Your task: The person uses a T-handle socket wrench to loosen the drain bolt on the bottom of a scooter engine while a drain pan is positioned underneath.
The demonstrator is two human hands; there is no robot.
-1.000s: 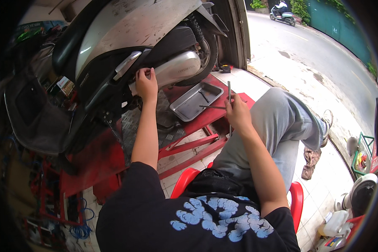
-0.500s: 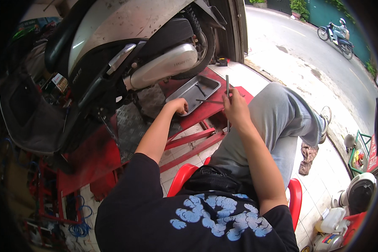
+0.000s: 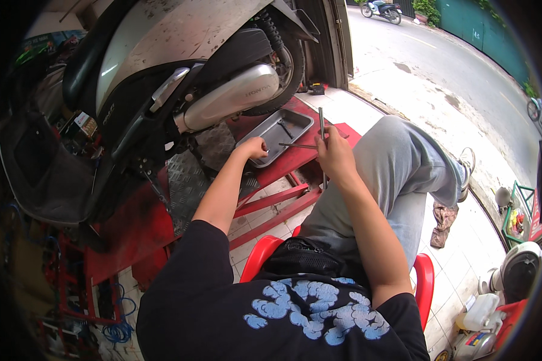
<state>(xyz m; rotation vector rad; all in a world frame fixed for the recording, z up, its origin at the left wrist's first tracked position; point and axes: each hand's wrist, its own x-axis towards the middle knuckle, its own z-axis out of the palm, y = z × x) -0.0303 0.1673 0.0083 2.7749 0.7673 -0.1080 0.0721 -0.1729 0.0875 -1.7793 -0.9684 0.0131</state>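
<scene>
A grey metal tray (image 3: 270, 133) lies on the red lift platform (image 3: 241, 124) beside the motor scooter (image 3: 229, 96). My left hand (image 3: 254, 148) is at the tray's near left end, fingers curled together; whatever they pinch is too small to make out. Inside the tray rests a dark, slim metal piece (image 3: 285, 129), its kind unclear. My right hand (image 3: 334, 151) is closed round a T-handle wrench (image 3: 298, 145). One bar stands upright through my fist, and the thinner shaft points left over the tray's near edge.
My raised knee (image 3: 382, 144) in jeans is just right of my right hand. I sit on a red plastic chair (image 3: 424, 286). A brown cloth (image 3: 444, 225) lies on the tiled floor, with white jugs (image 3: 480, 313) at lower right. The street (image 3: 427, 54) runs beyond the doorway.
My left hand has lifted slightly from the tray edge, fingers still curled. The wrench stays in my right hand, nearly unmoved. Outside, the motorbike has passed up the street and another appears at right.
</scene>
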